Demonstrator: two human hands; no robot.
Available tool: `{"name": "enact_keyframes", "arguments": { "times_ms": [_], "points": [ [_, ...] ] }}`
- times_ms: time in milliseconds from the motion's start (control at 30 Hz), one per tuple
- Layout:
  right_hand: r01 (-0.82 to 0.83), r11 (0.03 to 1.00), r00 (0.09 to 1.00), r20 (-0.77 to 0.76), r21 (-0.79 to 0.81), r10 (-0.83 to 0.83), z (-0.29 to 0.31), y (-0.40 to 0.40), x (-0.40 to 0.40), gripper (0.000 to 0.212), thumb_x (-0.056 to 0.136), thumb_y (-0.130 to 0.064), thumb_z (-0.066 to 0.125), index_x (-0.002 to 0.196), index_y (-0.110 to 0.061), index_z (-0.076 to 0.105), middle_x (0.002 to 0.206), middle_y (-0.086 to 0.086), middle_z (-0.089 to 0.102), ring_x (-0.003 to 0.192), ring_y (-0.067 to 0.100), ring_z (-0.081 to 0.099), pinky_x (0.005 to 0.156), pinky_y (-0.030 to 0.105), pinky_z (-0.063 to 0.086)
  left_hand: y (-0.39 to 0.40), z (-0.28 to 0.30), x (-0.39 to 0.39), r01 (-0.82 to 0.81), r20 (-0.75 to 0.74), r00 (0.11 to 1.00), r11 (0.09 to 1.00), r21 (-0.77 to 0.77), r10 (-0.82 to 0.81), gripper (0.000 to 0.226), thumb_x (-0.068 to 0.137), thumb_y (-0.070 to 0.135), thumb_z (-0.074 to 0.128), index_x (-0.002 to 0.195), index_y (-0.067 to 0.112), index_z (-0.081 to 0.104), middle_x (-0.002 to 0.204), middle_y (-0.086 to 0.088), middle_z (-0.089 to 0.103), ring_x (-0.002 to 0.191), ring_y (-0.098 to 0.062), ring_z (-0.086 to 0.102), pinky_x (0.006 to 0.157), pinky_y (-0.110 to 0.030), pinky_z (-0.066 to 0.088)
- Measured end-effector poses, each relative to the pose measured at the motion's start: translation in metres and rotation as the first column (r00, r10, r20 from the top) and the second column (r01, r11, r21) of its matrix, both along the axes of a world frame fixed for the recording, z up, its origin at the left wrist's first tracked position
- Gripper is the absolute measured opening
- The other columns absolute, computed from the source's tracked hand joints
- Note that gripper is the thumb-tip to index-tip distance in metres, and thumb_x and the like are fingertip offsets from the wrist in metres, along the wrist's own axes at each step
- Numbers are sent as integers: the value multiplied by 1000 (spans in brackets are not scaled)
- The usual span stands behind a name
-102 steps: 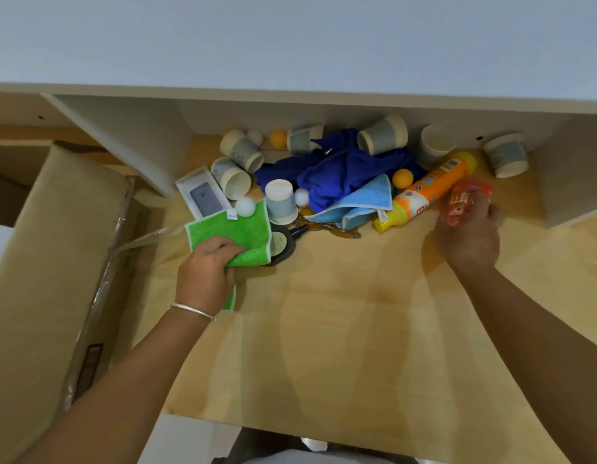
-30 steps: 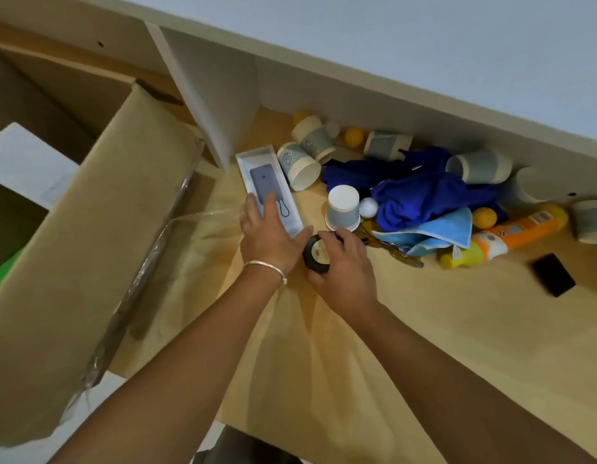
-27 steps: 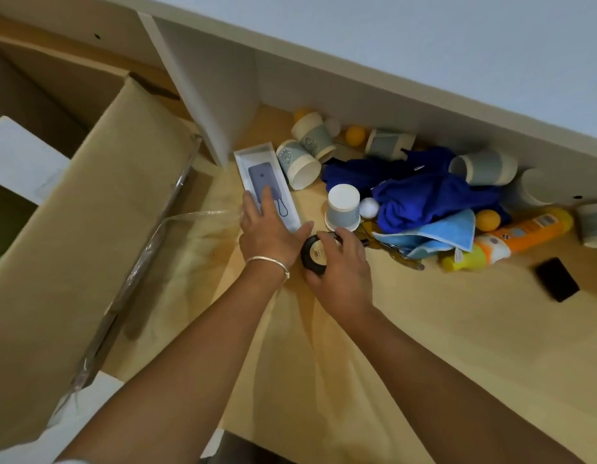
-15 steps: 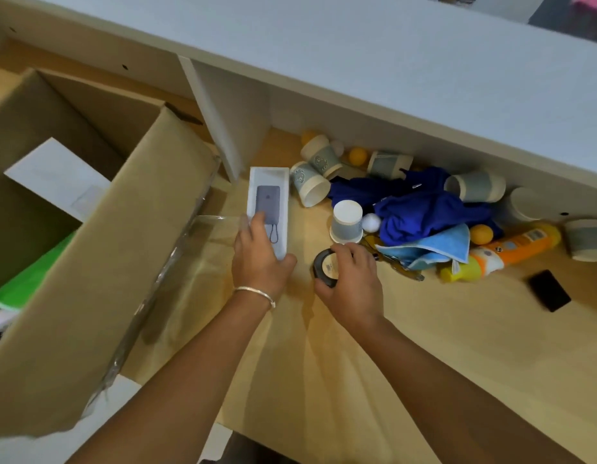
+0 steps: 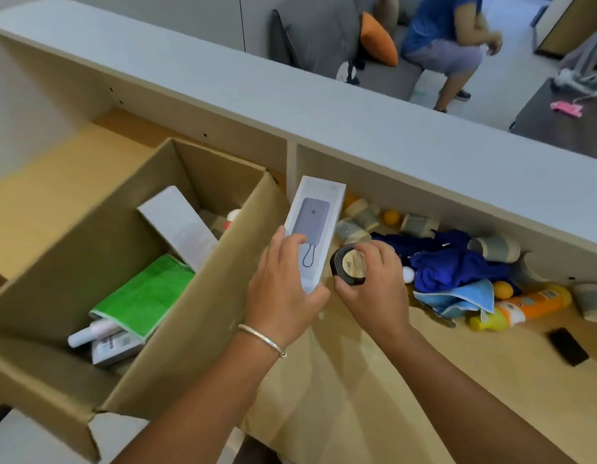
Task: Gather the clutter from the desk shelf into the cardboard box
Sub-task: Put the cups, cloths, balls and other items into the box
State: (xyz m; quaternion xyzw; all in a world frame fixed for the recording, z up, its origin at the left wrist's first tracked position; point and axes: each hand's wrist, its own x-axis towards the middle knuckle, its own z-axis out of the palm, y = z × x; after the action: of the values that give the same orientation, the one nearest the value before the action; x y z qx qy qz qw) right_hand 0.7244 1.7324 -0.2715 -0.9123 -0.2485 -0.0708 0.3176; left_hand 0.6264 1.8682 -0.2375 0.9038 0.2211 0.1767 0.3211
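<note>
Clutter [image 5: 451,266]: blue cloths; tumbled cups

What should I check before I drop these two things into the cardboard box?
1. Left hand grips the white power bank box: ok, fingers wrapped round its lower end.
2. Right hand holds the round black tin: ok.
3. Both items lifted clear of the shelf clutter: ok.
4. Items over the cardboard box opening: not ok, both are right of its near wall.
5. Room inside: ok, bare space beside the green cloth.
6. Tin's lid secure: cannot tell.
</note>
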Motion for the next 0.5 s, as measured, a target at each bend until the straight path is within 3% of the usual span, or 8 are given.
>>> {"name": "enact_keyframes", "arguments": {
  "times_ms": [200,333,500],
  "points": [
    [-80,991,995,72,105,72,48,44,-12,55,70,-32,77,118,-22,54,123,-5,49,117,15,45,92,29,45,37,52,-41,-41,105,994,997,72,34,64,66,37,63,122,35,34,149,4,30,130,-20,39,94,-42,47],
    [-161,979,983,105,125,148,72,82,-24,55,72,-34,77,119,-22,53,123,-6,48,116,14,45,93,30,46,73,68,-72,-114,100,989,990,82,106,66,66,32,70,121,37,34,147,3,34,125,-22,44,84,-33,46],
    [-232,965,969,118,124,218,81,137,-41,61,71,-44,76,123,-31,48,123,-11,47,114,8,43,88,22,46,121,69,-116,-152,9,988,985,79,151,69,67,34,75,122,38,33,140,14,32,114,-17,47,74,-42,55]
  ]
}}
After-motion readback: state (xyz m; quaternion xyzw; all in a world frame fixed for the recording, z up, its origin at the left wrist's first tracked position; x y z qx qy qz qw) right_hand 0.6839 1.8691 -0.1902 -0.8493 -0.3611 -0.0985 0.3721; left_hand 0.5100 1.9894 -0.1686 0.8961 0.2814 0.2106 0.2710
